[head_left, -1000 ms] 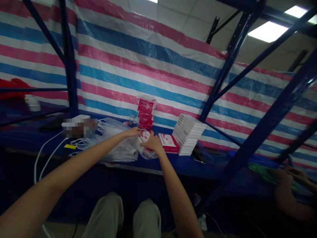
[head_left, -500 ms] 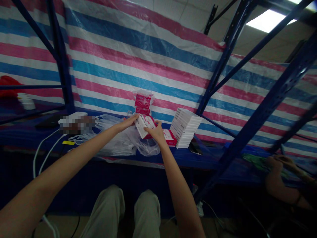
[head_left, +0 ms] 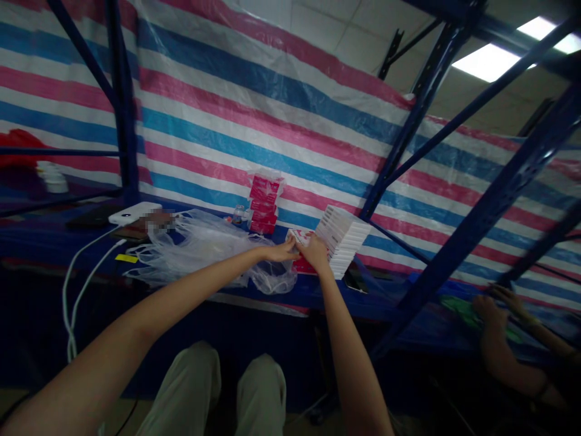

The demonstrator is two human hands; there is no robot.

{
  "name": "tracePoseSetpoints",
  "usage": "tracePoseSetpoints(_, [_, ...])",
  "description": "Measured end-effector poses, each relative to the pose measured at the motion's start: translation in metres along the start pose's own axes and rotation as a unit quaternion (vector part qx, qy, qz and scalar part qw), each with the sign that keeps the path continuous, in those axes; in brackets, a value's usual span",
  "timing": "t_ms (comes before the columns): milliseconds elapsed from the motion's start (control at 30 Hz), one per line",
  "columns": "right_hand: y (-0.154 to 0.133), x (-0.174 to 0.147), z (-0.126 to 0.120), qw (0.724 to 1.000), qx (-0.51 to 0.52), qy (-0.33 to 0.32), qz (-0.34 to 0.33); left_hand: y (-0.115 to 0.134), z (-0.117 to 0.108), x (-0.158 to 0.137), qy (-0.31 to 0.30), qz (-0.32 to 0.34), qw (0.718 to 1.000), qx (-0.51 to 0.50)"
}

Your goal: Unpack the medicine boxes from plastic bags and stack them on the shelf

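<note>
A small pink-and-white box is between my hands, just left of the stacked white boxes. My left hand is closed on its left side, fingers pressed together. Over its near right part, my right hand grips it with the thumb toward the left hand. Another red box shows partly below my hands; most of it is covered. Clear plastic bags lie spread to the left, under my left forearm. Behind them stands a wrapped pile of pink-red boxes.
A phone lies right of the white stack. At left are a white device with cables, a yellow strip and a white bottle. Blue rack posts frame the shelf. Another person's hands handle green material at far right.
Both hands have moved right with the pink-and-white box, from in front of the wrapped pile to beside the white stack. The wrapped pile is now more fully visible.
</note>
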State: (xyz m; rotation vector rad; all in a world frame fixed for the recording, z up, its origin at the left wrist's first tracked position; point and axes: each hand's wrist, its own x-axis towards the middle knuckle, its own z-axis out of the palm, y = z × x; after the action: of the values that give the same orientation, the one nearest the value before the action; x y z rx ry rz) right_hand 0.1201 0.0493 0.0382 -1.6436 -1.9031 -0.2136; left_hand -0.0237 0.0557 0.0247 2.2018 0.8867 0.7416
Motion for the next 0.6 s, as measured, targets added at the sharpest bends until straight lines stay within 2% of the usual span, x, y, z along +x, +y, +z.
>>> tracePoseSetpoints(133, [0.009,-0.006,0.016,0.994,-0.039,0.006,-0.102,-0.005,0.000,0.001,-0.019,0.018,1.000,0.015])
tracePoseSetpoints(233, [0.017,-0.006,0.017,0.991,-0.039,-0.020,-0.129,-0.003,-0.008,-0.012,-0.005,-0.002,0.998,0.055])
tracePoseSetpoints(333, [0.022,-0.007,0.015,0.992,-0.045,-0.025,-0.119,0.011,-0.008,-0.033,0.026,-0.025,0.988,0.149])
tracePoseSetpoints(500, [0.010,-0.013,0.017,0.994,-0.063,-0.003,-0.089,0.047,0.015,-0.071,0.042,0.004,0.941,0.336])
tracePoseSetpoints(600, [0.000,-0.015,0.018,0.994,-0.070,0.009,-0.078,0.057,0.029,-0.084,0.031,0.026,0.902,0.430])
